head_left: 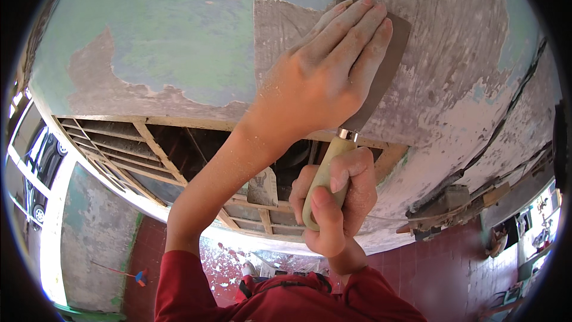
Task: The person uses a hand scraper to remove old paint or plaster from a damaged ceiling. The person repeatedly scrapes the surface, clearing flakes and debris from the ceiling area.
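My right hand (pixel 339 194) is wrapped round the pale wooden handle of a broad-bladed scraper (pixel 381 86). The thumb lies along the handle, below a shiny metal collar. The grey blade rests against a wall surface (pixel 179 30) of flaking green-blue paint and bare grey-brown patches. Pressed flat over the blade is my left hand (pixel 330 71), its dusty fingers stretched toward the blade's far edge and its thumb out of sight. The left forearm crosses in front of a wooden-framed opening. Pale dust coats both hands.
Slatted wooden framing (pixel 143 143) edges a dark opening below the painted surface. A dark cable (pixel 506 113) runs along the right. Paint flakes (pixel 223 268) litter the red tiled floor (pixel 429 268). A small blue-and-red object (pixel 141 278) lies at lower left; vehicles (pixel 44 170) stand outside.
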`<act>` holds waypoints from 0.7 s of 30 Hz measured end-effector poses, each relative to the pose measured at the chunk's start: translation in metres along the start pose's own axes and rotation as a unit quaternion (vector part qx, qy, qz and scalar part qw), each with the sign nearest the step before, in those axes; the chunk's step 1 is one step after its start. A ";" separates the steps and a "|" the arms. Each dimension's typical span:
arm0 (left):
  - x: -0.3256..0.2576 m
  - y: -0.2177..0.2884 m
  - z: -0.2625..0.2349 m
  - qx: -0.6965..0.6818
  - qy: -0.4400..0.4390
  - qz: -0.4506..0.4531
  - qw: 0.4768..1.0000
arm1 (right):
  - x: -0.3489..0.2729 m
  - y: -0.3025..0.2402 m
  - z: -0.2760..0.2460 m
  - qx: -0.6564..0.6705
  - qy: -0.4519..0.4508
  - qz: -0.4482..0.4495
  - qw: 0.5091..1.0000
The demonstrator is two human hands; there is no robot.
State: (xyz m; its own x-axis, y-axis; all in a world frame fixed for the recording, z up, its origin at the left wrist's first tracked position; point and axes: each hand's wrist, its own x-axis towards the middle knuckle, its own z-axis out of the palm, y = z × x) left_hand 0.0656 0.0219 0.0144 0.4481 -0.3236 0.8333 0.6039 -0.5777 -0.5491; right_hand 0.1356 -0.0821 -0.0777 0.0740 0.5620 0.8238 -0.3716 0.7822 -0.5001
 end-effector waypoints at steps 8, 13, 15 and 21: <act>-0.001 0.004 -0.006 -0.025 -0.021 -0.015 0.999 | -0.011 0.003 -0.004 -0.012 0.007 0.003 1.000; 0.005 -0.001 -0.006 -0.030 -0.011 -0.015 0.999 | 0.001 0.002 0.005 -0.018 0.010 -0.010 1.000; 0.004 0.004 -0.007 -0.051 -0.013 -0.046 0.998 | -0.003 0.007 0.004 -0.033 0.009 -0.023 0.999; 0.005 -0.005 -0.003 -0.025 -0.004 0.003 1.000 | -0.004 0.008 0.005 -0.035 0.024 -0.025 0.999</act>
State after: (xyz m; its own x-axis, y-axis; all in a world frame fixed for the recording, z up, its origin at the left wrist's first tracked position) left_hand 0.0628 0.0206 0.0214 0.4572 -0.3223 0.8289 0.5668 -0.6126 -0.5508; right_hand 0.1281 -0.0792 -0.0834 0.1365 0.5321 0.8356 -0.3009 0.8259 -0.4768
